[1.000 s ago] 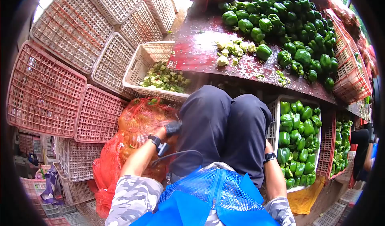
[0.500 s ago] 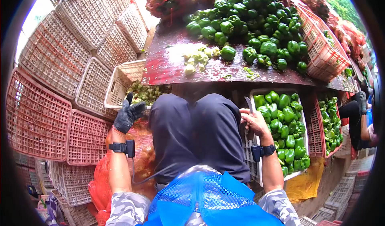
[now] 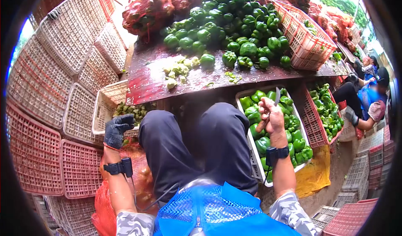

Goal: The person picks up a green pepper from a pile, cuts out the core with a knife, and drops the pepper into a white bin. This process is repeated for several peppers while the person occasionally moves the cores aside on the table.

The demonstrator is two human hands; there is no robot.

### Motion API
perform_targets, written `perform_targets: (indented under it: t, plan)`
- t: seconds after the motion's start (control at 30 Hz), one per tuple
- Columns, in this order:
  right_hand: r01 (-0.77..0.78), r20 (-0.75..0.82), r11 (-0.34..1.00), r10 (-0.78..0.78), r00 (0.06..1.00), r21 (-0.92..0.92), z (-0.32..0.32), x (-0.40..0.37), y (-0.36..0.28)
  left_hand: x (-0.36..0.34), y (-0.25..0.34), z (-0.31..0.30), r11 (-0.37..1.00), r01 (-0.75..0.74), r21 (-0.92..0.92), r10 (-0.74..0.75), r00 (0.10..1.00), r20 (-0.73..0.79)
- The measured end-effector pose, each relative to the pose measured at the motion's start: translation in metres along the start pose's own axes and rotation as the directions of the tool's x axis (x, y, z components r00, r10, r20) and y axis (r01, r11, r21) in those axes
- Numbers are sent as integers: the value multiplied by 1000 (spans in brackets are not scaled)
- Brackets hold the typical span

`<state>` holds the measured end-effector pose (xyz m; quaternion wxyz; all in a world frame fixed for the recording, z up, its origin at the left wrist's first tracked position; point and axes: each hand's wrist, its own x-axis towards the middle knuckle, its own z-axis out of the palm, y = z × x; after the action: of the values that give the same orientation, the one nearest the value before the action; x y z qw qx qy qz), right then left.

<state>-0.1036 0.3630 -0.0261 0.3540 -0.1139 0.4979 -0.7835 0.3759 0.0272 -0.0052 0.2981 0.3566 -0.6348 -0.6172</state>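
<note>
My right hand [image 3: 273, 115] is closed round a knife, its blade [image 3: 277, 96] pointing up and its brown handle [image 3: 261, 125] sticking out below the fingers. It hangs over a white crate [image 3: 254, 156] of green bell peppers [image 3: 299, 145]. My left hand [image 3: 117, 130], in a dark glove, is loosely bent with nothing visible between its fingers. It is at the near edge of a pale crate [image 3: 100, 114] that contains pepper cores [image 3: 130, 109]. Beneath that hand stands an orange mesh sack [image 3: 134, 162] with contents hard to make out.
A dark red table [image 3: 146, 79] ahead bears a heap of bell peppers [image 3: 234, 22], pale cores [image 3: 180, 70] and a pink crate [image 3: 305, 37]. Stacked crates [image 3: 33, 148] line the left. A red crate [image 3: 312, 123] of peppers and another person [image 3: 370, 99] are at right.
My right hand has risen with the knife from beside my knee to over the pepper crate. The left hand's fingers have drawn in from a wider spread. The view has turned rightward.
</note>
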Motion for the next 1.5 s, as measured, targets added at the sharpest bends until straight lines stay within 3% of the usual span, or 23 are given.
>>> perform_targets:
  t: [0.07, 0.27, 0.33, 0.4, 0.43, 0.47, 0.5, 0.53, 0.6, 0.7, 0.83, 0.87, 0.93, 1.0, 1.07, 1.1, 1.2, 1.27, 1.33, 1.37, 1.4, 1.47, 1.5]
  plan:
    - [-46, 14, 996, 45, 999, 77, 5, 0, 17, 29, 11, 9, 994, -10, -105, 18, 997, 78]
    - [-304, 74, 942, 317, 946, -141, 47, -2, 48, 140, 12, 51, 923, -221, 316, 184, 973, 141]
    - [-205, 90, 888, 263, 961, -411, 66, 23, 42, 168, 0, 76, 643, -353, 680, 346, 926, 153]
    - [-75, 178, 823, 210, 961, -563, 97, 53, 26, 193, -23, 101, 515, -533, 672, 520, 817, 250]
    - [184, 323, 762, 36, 946, -621, 119, 71, 24, 208, -39, 111, 532, -578, 619, 562, 787, 253]
    - [477, 498, 561, -128, 858, -677, 137, 93, 24, 219, -49, 122, 546, -622, 562, 603, 757, 252]
    - [513, 520, 352, -82, 850, -783, 164, 109, 16, 223, -52, 133, 403, -517, 755, 566, 789, 238]
    - [585, 609, 337, -42, 792, -737, 184, 128, 19, 229, -50, 143, 448, -438, 780, 479, 854, 205]
    - [702, 700, 103, -67, 711, -704, 197, 177, 56, 246, -51, 153, 83, -496, 864, 474, 783, 404]
    - [586, 583, -31, 81, 809, -809, 216, 209, 63, 285, -45, 164, 240, -512, 825, 394, 828, 399]
    - [636, 631, -1, 126, 765, -771, 219, 240, 91, 323, -21, 179, 254, -570, 781, 271, 817, 509]
    - [637, 646, 104, 135, 751, -764, 220, 243, 94, 333, -22, 181, 292, -584, 758, 275, 810, 518]
    - [576, 574, -5, 90, 814, -817, 226, 240, 102, 341, -16, 189, 352, -529, 772, 269, 848, 457]
    - [552, 550, 6, 97, 830, -834, 231, 248, 112, 347, -8, 194, 282, -504, 817, 150, 864, 481]
    - [464, 461, 14, 141, 876, -886, 241, 251, 112, 361, -25, 192, 171, -587, 791, 188, 808, 559]
    - [435, 433, 35, 200, 879, -900, 250, 248, 103, 357, -13, 194, 306, -524, 795, 149, 851, 504]
    - [462, 469, 84, 200, 860, -883, 258, 252, 112, 355, -17, 180, 349, -612, 710, 247, 791, 560]
    - [507, 504, 59, 252, 826, -860, 271, 252, 123, 356, -20, 160, 338, -575, 745, 87, 807, 584]
    - [535, 551, 139, 147, 821, -833, 282, 253, 153, 350, -37, 130, 238, -625, 743, 200, 780, 593]
    - [559, 581, 169, 141, 801, -812, 294, 250, 164, 328, -18, 123, 466, -439, 768, 200, 898, 392]
    - [583, 612, 200, 134, 779, -787, 306, 245, 175, 321, -25, 103, 356, -500, 789, 292, 862, 414]
    - [596, 672, 317, 263, 692, -738, 339, 230, 178, 301, -49, 42, 400, -514, 759, 361, 849, 386]
    - [656, 731, 325, 258, 631, -681, 366, 230, 233, 299, -80, -2, 393, -544, 742, 384, 830, 405]
